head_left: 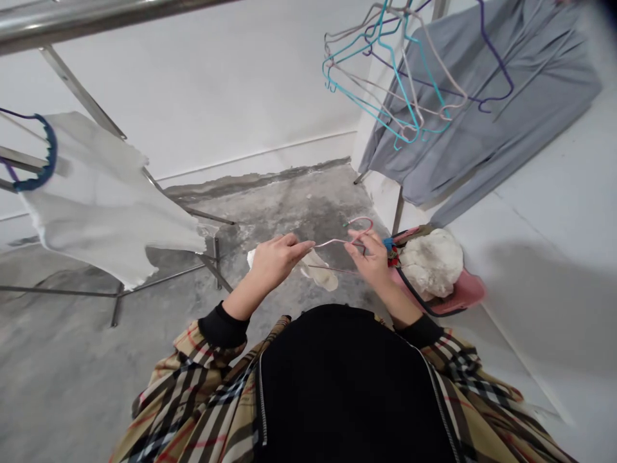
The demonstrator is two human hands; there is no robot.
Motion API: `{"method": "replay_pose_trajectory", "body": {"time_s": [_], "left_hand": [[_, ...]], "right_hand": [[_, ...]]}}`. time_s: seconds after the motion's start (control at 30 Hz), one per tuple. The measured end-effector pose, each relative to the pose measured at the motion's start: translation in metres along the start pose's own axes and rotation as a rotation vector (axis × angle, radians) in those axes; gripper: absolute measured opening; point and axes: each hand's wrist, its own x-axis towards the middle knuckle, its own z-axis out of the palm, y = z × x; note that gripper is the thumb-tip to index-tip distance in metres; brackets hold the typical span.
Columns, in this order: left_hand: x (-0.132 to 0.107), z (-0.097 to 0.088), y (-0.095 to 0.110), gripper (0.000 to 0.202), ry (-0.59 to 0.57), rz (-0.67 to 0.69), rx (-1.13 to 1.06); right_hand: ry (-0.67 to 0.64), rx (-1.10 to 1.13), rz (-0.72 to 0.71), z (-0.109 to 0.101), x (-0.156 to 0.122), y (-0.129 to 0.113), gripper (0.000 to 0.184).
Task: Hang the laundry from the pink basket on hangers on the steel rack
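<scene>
A thin pink clothes hanger [332, 241] spans the space between my two hands in front of my body. My left hand [276, 260] is closed around its left side, fingers pinched together. A pale sock [321, 273] shows below and behind that hand, by the hanger's lower bar; whether my fingers also grip it I cannot tell. More white cloth peeks out left of the hand. My right hand [370, 257] pinches the hanger near its neck, and the curved hook rises above the fingers.
Right of my right hand, a pink basket [470, 289] holds bundled white cloth [431, 262]. Turquoise, pink and purple hangers [385, 83] hang above, before grey clothing [443, 96]. At left, a white garment [96, 186] hangs by a metal rack [168, 199]. A metal rail [96, 19] crosses overhead.
</scene>
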Motion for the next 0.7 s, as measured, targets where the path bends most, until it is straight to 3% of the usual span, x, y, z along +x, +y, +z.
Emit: {"method": "replay_pose_trajectory", "body": {"time_s": [0.07,0.13,0.17,0.3,0.37,0.5,0.7], "left_hand": [[-0.001,-0.002,0.002,0.028,0.056,-0.071,0.015],[-0.003,-0.005,0.004,0.026,0.114,-0.14,0.017],[-0.004,-0.007,0.005,0.025,0.145,-0.164,0.017],[-0.003,-0.012,0.012,0.024,0.224,-0.169,-0.004],[-0.001,-0.014,0.017,0.023,0.243,-0.138,-0.026],[0.0,-0.016,0.025,0.021,0.296,-0.057,-0.051],[-0.003,-0.018,0.028,0.018,0.341,-0.027,-0.027]], "right_hand": [[0.208,-0.115,-0.001,-0.001,-0.01,0.003,0.023],[0.259,-0.123,0.029,0.001,-0.027,0.01,0.017],[0.193,-0.101,0.055,0.004,-0.036,0.016,0.016],[-0.275,-0.08,0.272,0.031,-0.058,0.044,0.025],[-0.403,-0.116,0.406,0.049,-0.057,0.057,0.037],[-0.513,-0.071,0.551,0.073,-0.045,0.071,0.053],[-0.464,0.095,0.673,0.078,-0.041,0.081,0.049]]}}
